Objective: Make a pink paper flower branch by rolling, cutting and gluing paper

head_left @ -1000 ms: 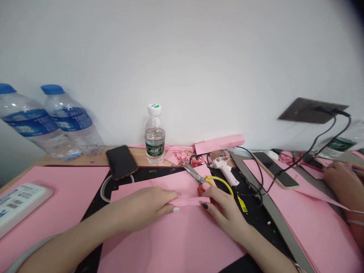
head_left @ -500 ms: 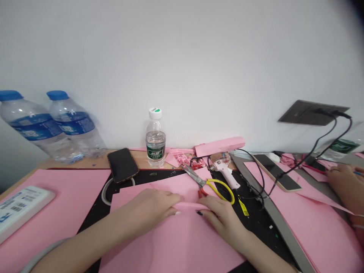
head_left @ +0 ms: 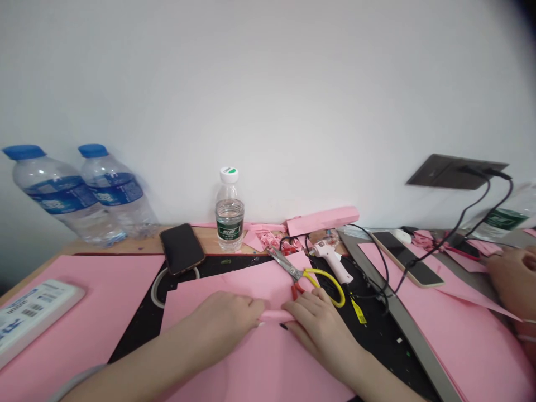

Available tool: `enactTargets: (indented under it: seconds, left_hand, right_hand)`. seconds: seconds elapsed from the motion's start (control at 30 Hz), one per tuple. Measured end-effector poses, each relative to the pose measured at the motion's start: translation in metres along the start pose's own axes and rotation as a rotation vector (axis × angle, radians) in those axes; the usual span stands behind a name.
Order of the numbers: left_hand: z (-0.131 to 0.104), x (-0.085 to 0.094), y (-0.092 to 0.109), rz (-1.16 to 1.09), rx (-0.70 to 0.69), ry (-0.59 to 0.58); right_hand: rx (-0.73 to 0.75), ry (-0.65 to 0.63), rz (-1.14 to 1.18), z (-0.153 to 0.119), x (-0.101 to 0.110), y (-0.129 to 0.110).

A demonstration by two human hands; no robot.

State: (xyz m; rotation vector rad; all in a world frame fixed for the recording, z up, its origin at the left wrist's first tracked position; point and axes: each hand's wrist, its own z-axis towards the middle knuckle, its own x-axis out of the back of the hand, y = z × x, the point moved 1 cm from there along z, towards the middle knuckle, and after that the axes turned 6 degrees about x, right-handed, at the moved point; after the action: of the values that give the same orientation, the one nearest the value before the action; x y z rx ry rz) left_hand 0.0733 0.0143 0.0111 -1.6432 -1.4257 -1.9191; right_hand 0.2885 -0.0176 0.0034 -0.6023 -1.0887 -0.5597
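As it seems light and creasable, the paper strip over the pink sheet is best held at both sides, where pinched by fingers of the left hand and right hand.

A pale grey sleeve edges the left arm. The left hand has a white thumbnail, the right hand a black one
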Motion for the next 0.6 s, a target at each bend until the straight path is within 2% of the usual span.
enactTargets:
  seconds: [0.1, 0.3, 0.4, 0.6]
  left_hand:
    - [0.004, -0.001, 0.001, 0.197, -0.042, -0.022]
    - [0.006, -0.006, 0.000, 0.357, -0.101, 0.001]
    - [0.005, -0.010, 0.003, 0.390, -0.124, 0.028]
    - [0.004, -0.015, 0.014, 0.326, -0.139, 0.029]
  right_hand:
    - [0.039, 0.067, -0.023, -0.002, -0.005, 0.001]
    - [0.030, 0.141, -0.027, -0.003, -0.009, 0.002]
    - [-0.015, 0.133, -0.034, 0.000, -0.006, -0.003]
    - [0.019, 0.177, -0.100, 0.005, -0.007, -0.012]
